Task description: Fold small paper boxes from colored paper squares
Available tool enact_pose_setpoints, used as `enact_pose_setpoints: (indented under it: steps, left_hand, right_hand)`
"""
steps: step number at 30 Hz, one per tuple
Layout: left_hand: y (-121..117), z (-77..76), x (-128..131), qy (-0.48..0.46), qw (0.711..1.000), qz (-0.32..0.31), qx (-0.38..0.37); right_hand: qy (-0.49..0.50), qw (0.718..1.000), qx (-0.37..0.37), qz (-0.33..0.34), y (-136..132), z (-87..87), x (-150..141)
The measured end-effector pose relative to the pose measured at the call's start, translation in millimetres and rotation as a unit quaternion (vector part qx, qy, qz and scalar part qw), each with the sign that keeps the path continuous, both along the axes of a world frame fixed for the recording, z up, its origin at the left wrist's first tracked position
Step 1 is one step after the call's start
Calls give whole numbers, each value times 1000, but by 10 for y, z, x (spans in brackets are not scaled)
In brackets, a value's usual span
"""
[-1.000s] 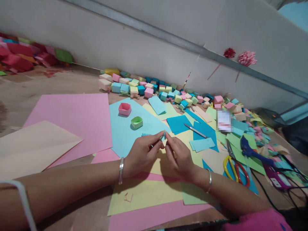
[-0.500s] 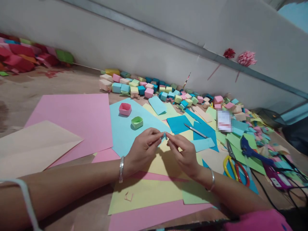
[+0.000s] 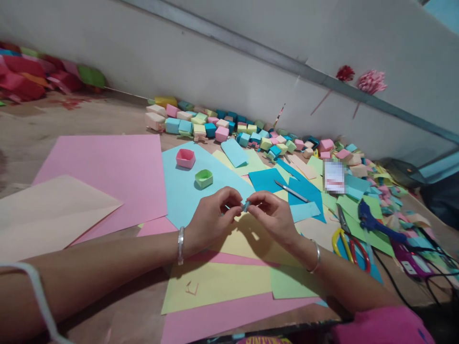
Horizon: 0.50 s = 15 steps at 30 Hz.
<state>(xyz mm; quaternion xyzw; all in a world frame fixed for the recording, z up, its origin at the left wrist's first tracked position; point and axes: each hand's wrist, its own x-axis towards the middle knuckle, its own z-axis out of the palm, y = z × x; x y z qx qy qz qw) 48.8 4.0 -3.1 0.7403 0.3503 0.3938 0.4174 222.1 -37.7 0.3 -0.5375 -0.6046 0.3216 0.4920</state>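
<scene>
Between the fingertips of my left hand [image 3: 218, 210] and my right hand [image 3: 271, 212] is a small piece of light blue paper [image 3: 245, 206]. Both hands pinch it from opposite sides, just above the yellow sheets. Most of the piece is hidden by the fingers. Beyond my left hand, a small green paper box [image 3: 204, 178] and a small pink paper box [image 3: 185, 158], both open at the top, stand on a large light blue sheet [image 3: 175, 200]. A craft knife [image 3: 292, 191] lies on dark blue paper [image 3: 265, 181] past my right hand.
Scissors with yellow and red handles [image 3: 349, 248] and a blue glue gun [image 3: 378, 225] lie at the right, among cables. Several small paper cubes [image 3: 222, 134] line the wall. Pink sheets [image 3: 107, 177] cover the left. Two pompom flowers [image 3: 372, 81] lean at the back right.
My fingers have shifted from a straight pinch to a more curled, rounded hold on the blue paper piece. The view has tipped slightly; the things on the table stay in place.
</scene>
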Motion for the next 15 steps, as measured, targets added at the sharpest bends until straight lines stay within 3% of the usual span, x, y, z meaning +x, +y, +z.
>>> enact_pose_setpoints:
  steps: [4,9,15]
  left_hand:
    - [2,20,-4,7,1000,-20,0]
    - [-5,30,-3,6,999,-34,-33]
    - [14,12,8,3,998,-10,-57]
  right_hand:
    - [58,997,-47,8,29,20,-2]
    - [63,997,-41,-17,5,35,-35]
    - [26,998,-38,51,-3,59,21]
